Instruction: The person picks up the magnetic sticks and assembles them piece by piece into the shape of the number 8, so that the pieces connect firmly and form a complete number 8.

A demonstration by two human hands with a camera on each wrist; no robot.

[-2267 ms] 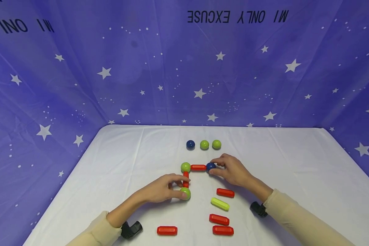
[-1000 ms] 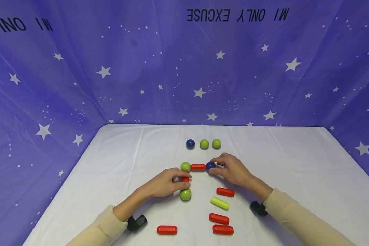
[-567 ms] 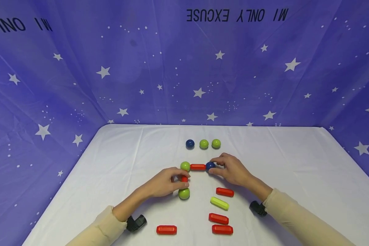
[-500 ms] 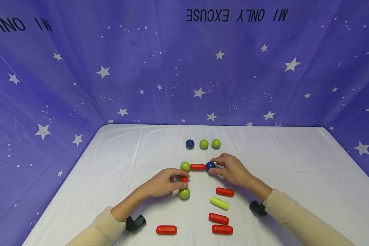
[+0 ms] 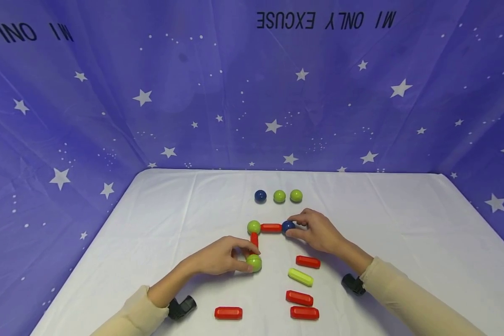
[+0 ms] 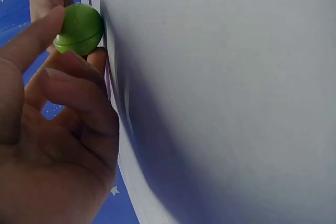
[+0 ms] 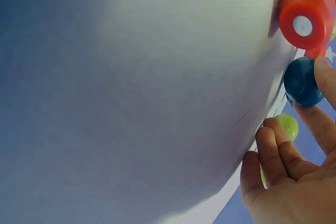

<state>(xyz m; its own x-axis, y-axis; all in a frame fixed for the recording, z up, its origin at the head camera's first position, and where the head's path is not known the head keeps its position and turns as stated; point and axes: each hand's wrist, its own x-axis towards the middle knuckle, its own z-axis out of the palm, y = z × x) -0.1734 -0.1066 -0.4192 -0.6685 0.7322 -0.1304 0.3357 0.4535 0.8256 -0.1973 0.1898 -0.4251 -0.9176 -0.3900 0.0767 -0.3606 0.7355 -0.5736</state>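
Note:
Red rods and balls form a right-angled shape on the white tabletop in the head view. A green ball [image 5: 254,227] makes its corner, with one red rod [image 5: 271,227] running right to a blue ball [image 5: 287,227] and another red rod [image 5: 254,240] running toward the near green ball [image 5: 255,263]. My left hand [image 5: 223,255] pinches that near green ball between thumb and fingers; the left wrist view shows the seam round this ball [image 6: 81,30]. With thumb and index finger, my right hand [image 5: 318,232] holds the blue ball, also seen in the right wrist view.
Behind the shape stand a loose blue ball [image 5: 260,196] and two green balls [image 5: 279,196]. On the near right lie several red rods [image 5: 304,313] and a yellow-green rod [image 5: 300,277]. Another red rod [image 5: 228,313] lies near the front. A starry purple cloth [image 5: 218,93] hangs behind.
My left hand has slid from the red rod toward me, back onto the near green ball, which it also touched at the start. My right hand stays on the blue ball.

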